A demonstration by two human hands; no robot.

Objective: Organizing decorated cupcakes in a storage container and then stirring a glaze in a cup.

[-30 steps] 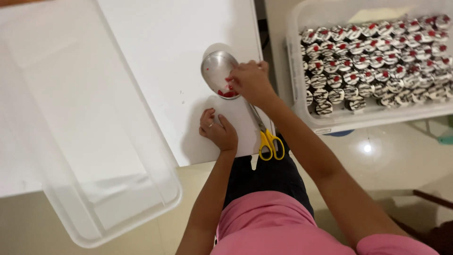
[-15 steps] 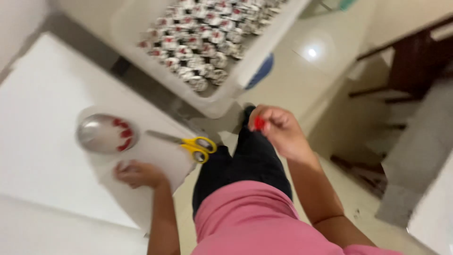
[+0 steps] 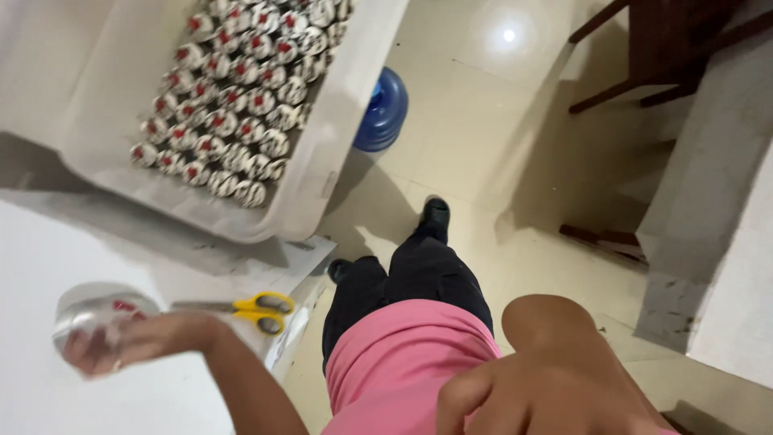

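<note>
Left hand (image 3: 109,342) lies over a small metal bowl (image 3: 97,310) on the white table (image 3: 48,250); the picture is blurred there, so I cannot tell if the fingers close on the rim or only rest on it. Bowl sits directly under this hand, and red bits show inside it. Yellow-handled scissors (image 3: 241,308) lie just to the right of the bowl, long axis pointing at it, blades toward the bowl. Right hand (image 3: 555,374) is far from all this, close to the camera above the pink shirt (image 3: 394,354), fingers curled; whether it holds something I cannot tell. Beyond, a white bin (image 3: 338,121) holds rows of small red-marked caps (image 3: 233,105).
</note>
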